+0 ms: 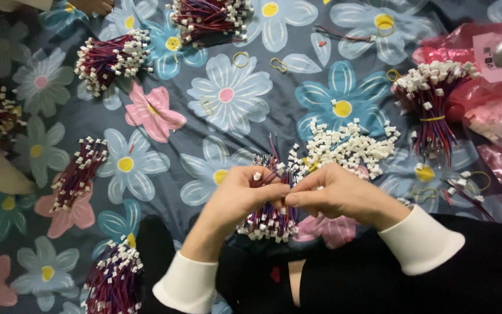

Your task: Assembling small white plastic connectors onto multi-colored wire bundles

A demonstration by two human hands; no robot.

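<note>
Two hands meet over a flowered cloth (228,93) in the head view. The left hand (236,195) curls round a bundle of red-and-blue wires (267,218) tipped with white plugs, its thumb and fingers pressed together on the bundle's upper part; the bundle hangs below the grip, toward the person's lap. The right hand (335,195) pinches its fingertips together against the same bundle, just beside the left thumb; whether it holds a single plug cannot be told. Just beyond the bundle lies a heap of loose white plugs (347,145). Well right of the bundle stands a banded wire bunch (431,99); finished bunches (111,58) lie well left.
</note>
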